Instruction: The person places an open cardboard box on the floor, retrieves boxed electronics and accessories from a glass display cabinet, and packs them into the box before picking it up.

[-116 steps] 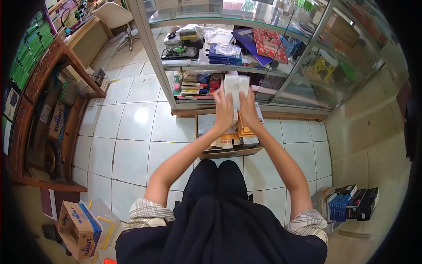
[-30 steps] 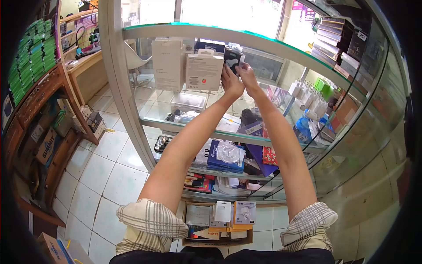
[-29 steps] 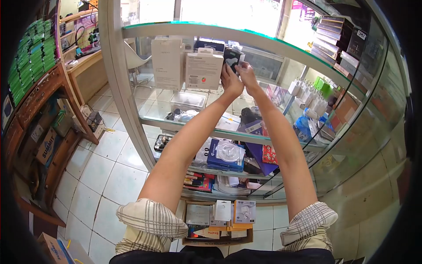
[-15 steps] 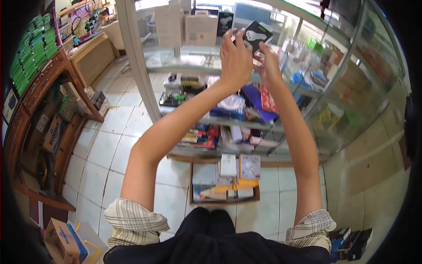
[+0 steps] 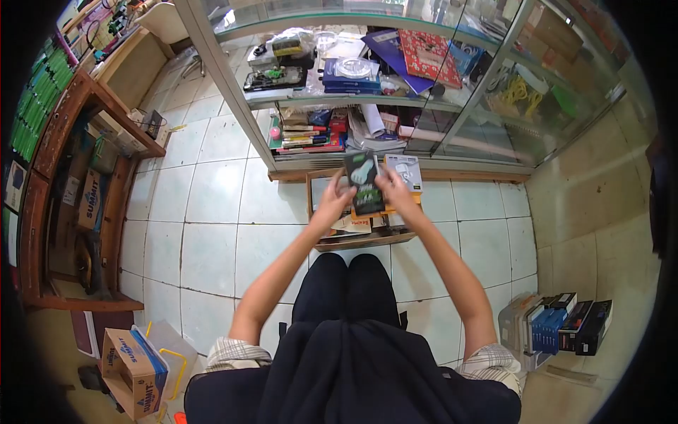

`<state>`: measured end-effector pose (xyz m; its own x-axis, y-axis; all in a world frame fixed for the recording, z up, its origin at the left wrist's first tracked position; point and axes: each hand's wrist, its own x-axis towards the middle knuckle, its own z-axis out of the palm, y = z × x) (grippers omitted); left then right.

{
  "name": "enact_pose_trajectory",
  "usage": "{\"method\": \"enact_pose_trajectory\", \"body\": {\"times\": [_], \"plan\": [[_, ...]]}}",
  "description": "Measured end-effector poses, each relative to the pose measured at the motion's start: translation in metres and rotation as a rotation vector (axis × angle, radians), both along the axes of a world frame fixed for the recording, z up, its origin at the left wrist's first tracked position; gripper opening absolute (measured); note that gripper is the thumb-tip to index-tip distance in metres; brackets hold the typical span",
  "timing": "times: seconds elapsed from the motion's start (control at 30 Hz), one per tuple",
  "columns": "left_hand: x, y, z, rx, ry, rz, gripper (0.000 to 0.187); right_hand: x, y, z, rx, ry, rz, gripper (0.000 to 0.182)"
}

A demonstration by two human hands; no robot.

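Both of my hands hold one black product box (image 5: pixel 363 181) with a pale picture on its face, upright in front of me. My left hand (image 5: pixel 331 202) grips its left edge and my right hand (image 5: pixel 393 194) grips its right edge. The box hangs above an open cardboard box (image 5: pixel 364 240) on the tiled floor, which is filled with several white and orange packages. A white package (image 5: pixel 405 169) stands in that cardboard box just right of the black one.
A glass display cabinet (image 5: pixel 233 92) with stocked shelves stands behind the cardboard box. Wooden shelving (image 5: pixel 78 141) runs along the left. A Summit carton (image 5: pixel 131 371) sits at bottom left; stacked dark boxes (image 5: pixel 565 325) lie at right. My dark-clothed knees (image 5: pixel 346 283) are below.
My hands have come down from the upper glass shelf with the black box to just above the floor box. The view has tilted down with them.
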<state>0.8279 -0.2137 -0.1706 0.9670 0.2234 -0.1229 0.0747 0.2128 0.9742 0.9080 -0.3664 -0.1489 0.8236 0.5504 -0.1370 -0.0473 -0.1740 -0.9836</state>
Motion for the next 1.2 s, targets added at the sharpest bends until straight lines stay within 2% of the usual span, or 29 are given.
{"method": "enact_pose_trajectory", "body": {"times": [0.03, 0.07, 0.1, 0.17, 0.23, 0.3, 0.37, 0.4, 0.43, 0.5, 0.53, 0.57, 0.63, 0.7, 0.77, 0.8, 0.93, 1.03, 1.2], "plan": [[-0.009, -0.003, -0.026, -0.095, 0.096, 0.024, 0.061, -0.009, -0.002, -0.016, -0.079, 0.082, 0.005, 0.053], [-0.019, -0.012, -0.022, -0.094, 0.186, 0.059, 0.062, -0.016, -0.008, -0.054, -0.102, -0.043, 0.01, 0.053], [-0.019, -0.012, -0.076, -0.281, 0.104, 0.09, 0.066, -0.019, -0.013, -0.092, -0.126, -0.162, 0.019, 0.054], [-0.027, -0.022, -0.097, -0.296, 0.236, 0.157, 0.072, -0.026, -0.023, -0.127, -0.221, -0.168, 0.049, 0.052], [-0.028, -0.031, -0.108, -0.294, 0.318, 0.192, 0.074, -0.023, -0.03, -0.143, -0.314, -0.202, 0.087, 0.051], [-0.025, -0.029, -0.12, -0.286, 0.388, 0.226, 0.076, -0.017, -0.029, -0.148, -0.169, -0.032, 0.087, 0.045], [-0.021, -0.02, -0.135, -0.293, 0.326, 0.298, 0.079, -0.013, -0.028, -0.145, -0.188, 0.001, 0.065, 0.039], [-0.02, -0.015, -0.144, -0.31, 0.283, 0.348, 0.071, -0.01, -0.027, -0.146, -0.28, -0.061, 0.096, 0.038], [-0.019, -0.006, -0.155, -0.311, 0.289, 0.351, 0.071, -0.006, -0.028, -0.15, -0.37, -0.125, 0.127, 0.036], [-0.019, 0.01, -0.171, -0.136, 0.353, 0.226, 0.057, -0.002, -0.022, -0.163, -0.375, -0.175, 0.155, 0.035], [-0.02, 0.012, -0.176, -0.068, 0.381, 0.257, 0.048, 0.0, -0.02, -0.17, -0.378, -0.231, 0.177, 0.035], [-0.02, 0.018, -0.181, -0.066, 0.388, 0.26, 0.048, 0.0, -0.017, -0.178, -0.375, -0.225, 0.18, 0.035], [-0.024, 0.033, -0.196, 0.441, 0.484, 0.114, 0.054, -0.006, -0.01, -0.187, -0.425, -0.325, 0.082, 0.034], [-0.031, 0.033, -0.2, 0.495, 0.47, 0.147, 0.056, -0.012, -0.003, -0.199, -0.431, -0.329, 0.003, 0.034], [-0.033, 0.025, -0.188, 0.964, 0.452, 0.075, 0.057, -0.015, 0.003, -0.215, -0.435, -0.342, -0.076, 0.035], [-0.034, 0.022, -0.183, 0.965, 0.54, 0.014, 0.062, -0.018, 0.005, -0.221, -0.4, -0.374, -0.119, 0.034], [-0.038, 0.011, -0.176, 1.139, 0.474, 0.02, 0.057, -0.02, 0.006, -0.232, -0.332, -0.383, -0.184, 0.034], [-0.035, 0.012, -0.17, 1.107, 0.504, 0.004, 0.056, -0.02, 0.003, -0.231, -0.295, -0.226, -0.088, 0.033], [-0.033, 0.021, -0.162, 1.055, 0.566, -0.16, 0.058, -0.018, 0.006, -0.219, -0.371, -0.268, -0.032, 0.029]]}}
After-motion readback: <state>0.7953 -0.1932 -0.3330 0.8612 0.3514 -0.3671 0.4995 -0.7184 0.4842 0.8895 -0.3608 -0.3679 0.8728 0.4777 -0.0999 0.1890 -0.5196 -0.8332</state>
